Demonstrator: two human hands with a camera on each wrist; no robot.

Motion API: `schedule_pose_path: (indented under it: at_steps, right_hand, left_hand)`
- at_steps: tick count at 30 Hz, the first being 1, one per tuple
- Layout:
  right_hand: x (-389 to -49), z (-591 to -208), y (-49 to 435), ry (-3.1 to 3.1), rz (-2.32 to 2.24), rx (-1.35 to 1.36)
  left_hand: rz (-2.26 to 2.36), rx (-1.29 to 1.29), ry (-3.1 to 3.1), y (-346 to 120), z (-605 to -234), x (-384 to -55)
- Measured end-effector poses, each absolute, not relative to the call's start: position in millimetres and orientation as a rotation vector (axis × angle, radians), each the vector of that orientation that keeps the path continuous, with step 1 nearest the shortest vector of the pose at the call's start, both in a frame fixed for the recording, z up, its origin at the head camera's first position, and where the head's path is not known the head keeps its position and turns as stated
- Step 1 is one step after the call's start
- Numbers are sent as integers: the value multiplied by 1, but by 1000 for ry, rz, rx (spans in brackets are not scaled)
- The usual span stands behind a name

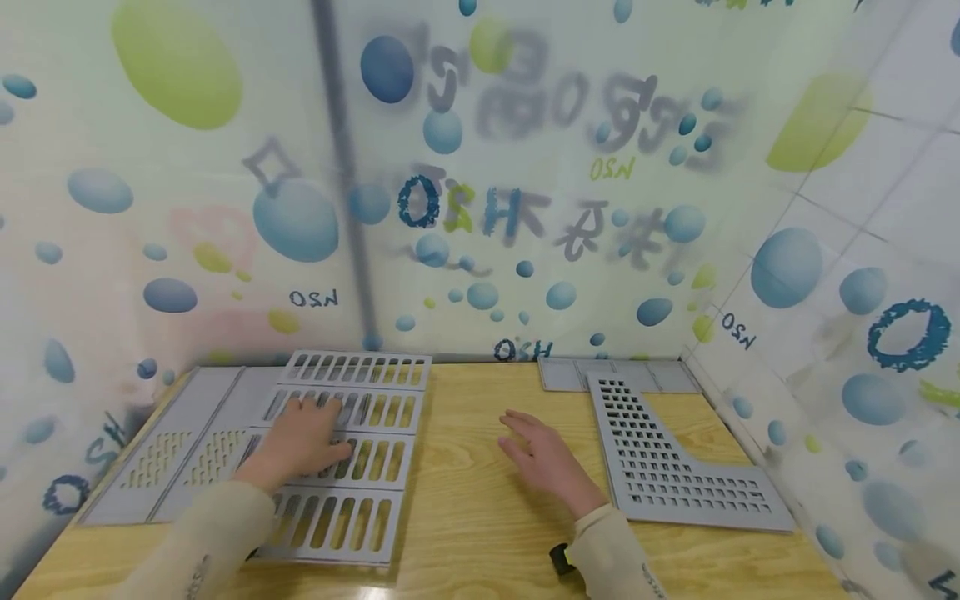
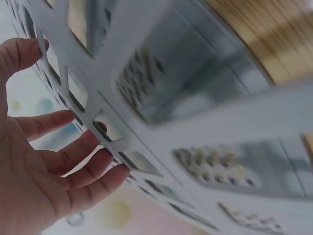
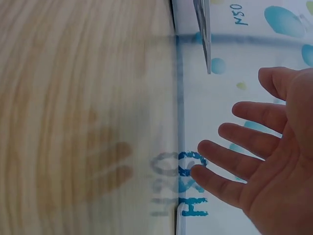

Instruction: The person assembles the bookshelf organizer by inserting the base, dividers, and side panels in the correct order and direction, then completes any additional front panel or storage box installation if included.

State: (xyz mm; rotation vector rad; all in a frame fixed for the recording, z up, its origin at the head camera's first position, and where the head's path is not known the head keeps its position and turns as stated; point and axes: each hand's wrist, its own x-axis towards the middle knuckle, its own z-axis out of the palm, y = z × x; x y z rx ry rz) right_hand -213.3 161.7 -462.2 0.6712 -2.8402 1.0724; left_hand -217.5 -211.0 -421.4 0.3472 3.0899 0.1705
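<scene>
Lightly, it seems, I'm resting my left hand (image 1: pixel 302 443) on a grey, four-section slotted panel (image 1: pixel 375 433), which is lying left of centre on the wood-grain counter (image 1: pixel 465 408) and overlapping a flat grey panel with small slanted holes (image 1: pixel 187 408) farther left. Those fingers are lying apart, tips touching the slotted face, clamping nothing. My right hand (image 1: pixel 546 460) is hovering over the counter, fingers parted and holding nothing, left of a grey L-shaped perforated panel (image 1: pixel 660 468). Sideways pressure could, I'm judging, be sliding the slotted panel off its overlap; a fingertip snagging in a slot could be twisting it askew.
</scene>
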Motion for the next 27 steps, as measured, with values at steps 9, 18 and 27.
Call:
schedule_pose_path:
  at_steps: [9, 18, 27]
  right_hand:
    - [-219, -459, 182, -2842, 1090, 557]
    - [-221, -459, 193, -2853, 1156, 490]
    - [-225, -462, 199, -2886, 1210, 476]
  left_hand:
    - [261, 362, 3060, -151, -428, -214]
    - [348, 217, 3060, -96, -435, -208]
    - [273, 182, 3051, -55, -437, -202]
